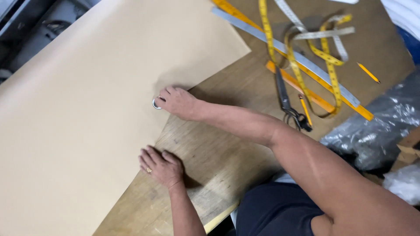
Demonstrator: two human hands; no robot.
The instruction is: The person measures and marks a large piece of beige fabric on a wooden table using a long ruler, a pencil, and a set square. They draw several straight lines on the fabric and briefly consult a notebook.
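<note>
A large sheet of tan paper [87,96] covers most of a wooden table [218,144]. My right hand [177,102] rests on the paper's near edge, with a small round metal ring [155,104] at its fingertips; the fingers are curled by the ring. My left hand [161,166], wearing a ring, lies flat with fingers pressed on the paper's edge, holding nothing.
Beyond my right arm lie dark scissors [288,102], a yellow tape measure [326,57], a long metal ruler [288,54], an orange ruler [319,98] and two pencils [368,72]. Crumpled clear plastic [380,131] sits at the right edge. Dark machinery [30,26] is at top left.
</note>
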